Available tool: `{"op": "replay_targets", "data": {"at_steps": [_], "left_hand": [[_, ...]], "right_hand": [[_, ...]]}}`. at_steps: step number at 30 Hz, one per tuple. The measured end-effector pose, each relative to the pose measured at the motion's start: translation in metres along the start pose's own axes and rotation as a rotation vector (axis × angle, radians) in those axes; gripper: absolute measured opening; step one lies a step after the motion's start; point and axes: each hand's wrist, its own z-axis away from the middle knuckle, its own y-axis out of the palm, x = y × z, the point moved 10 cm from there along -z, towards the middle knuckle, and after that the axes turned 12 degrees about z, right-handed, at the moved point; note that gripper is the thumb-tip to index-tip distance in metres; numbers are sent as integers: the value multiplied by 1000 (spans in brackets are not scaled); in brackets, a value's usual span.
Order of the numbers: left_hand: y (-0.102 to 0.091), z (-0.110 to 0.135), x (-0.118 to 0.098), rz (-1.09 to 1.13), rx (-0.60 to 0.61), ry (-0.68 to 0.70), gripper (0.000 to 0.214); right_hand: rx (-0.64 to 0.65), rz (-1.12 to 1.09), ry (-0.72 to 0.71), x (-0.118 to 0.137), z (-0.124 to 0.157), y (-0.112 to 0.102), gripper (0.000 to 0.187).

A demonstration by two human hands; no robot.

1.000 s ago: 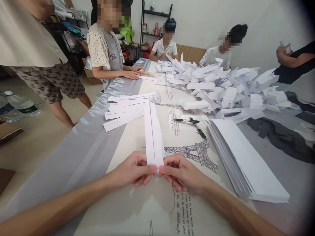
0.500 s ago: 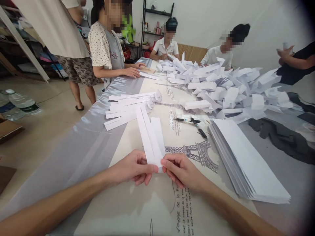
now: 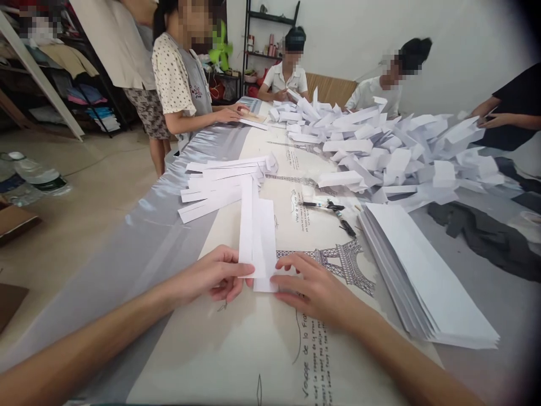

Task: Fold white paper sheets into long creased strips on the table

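My left hand (image 3: 217, 273) pinches a folded white paper strip (image 3: 247, 225) at its lower end, thumb on top and fingers beneath. A second, wider flap of paper (image 3: 264, 239) sticks out to the right from under it; whether the two are one piece I cannot tell. Beside that flap's lower right edge is my right hand (image 3: 315, 285), its fingers apart and the fingertips at or just touching the paper. Behind the held paper, several flat paper strips (image 3: 215, 183) lie fanned out on the table.
A stack of long white sheets (image 3: 426, 276) lies at the right. Beyond it spreads a large heap of folded papers (image 3: 393, 141). Pens (image 3: 333, 210) rest mid-table, near dark cloth (image 3: 477, 237). Several people stand or sit around the table (image 3: 169, 349), one person's hands (image 3: 230, 113) at the far left edge.
My right hand has loosened its pinch and spread its fingers. The paper has turned more upright and shifted slightly left in my left hand. A person at far right has lowered their hands to the heap.
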Motion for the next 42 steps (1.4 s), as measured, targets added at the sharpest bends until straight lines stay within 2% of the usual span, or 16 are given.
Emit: {"op": "replay_targets", "data": {"at_steps": [3,5,11,16,19,21,22,24,26,27,29,31,33,36,39,42], "left_hand": [[0,-2,5,-36,6,-17,35],[-1,-2,5,-48,-6,-7,39],[-7,-2,-8,-23,-119,108,35],[-11,-3,-11,-79,-203,167,27],[-14,-4,-10,-90,-254,185,24],[-12,-4,-10,-41,-258,203,23],[-10,-4,-10,-12,-254,212,24],[-7,-5,-11,36,-246,224,29],[-6,-6,-10,50,-251,208,31],[-6,-6,-8,39,-251,177,33],[-6,-7,0,-27,-241,80,33],[-10,-6,5,-164,-251,11,33],[-19,-1,-3,-347,-322,64,37],[-28,8,-24,-512,-437,237,39],[-33,12,-28,-428,-481,283,26],[-36,13,-27,-321,-494,283,58]], "right_hand": [[-71,158,-126,16,-2,-1,21],[-107,213,-135,17,-2,-4,26],[-253,213,177,-26,6,-30,19],[-301,268,271,-37,9,-36,26],[-417,160,379,-41,13,-47,21],[-481,-28,539,-52,19,-51,15],[-484,-169,635,-59,22,-48,15],[-405,-511,815,-71,26,-28,14],[-258,-765,938,-70,26,-1,18],[-175,-805,970,-68,26,10,21],[-28,-703,973,-63,26,23,26],[54,-477,888,-59,22,24,28],[85,-310,788,-58,20,20,30],[64,-309,810,-70,29,12,28],[-141,-427,927,-94,41,-12,27],[-249,-507,919,-103,41,-27,40]]}}
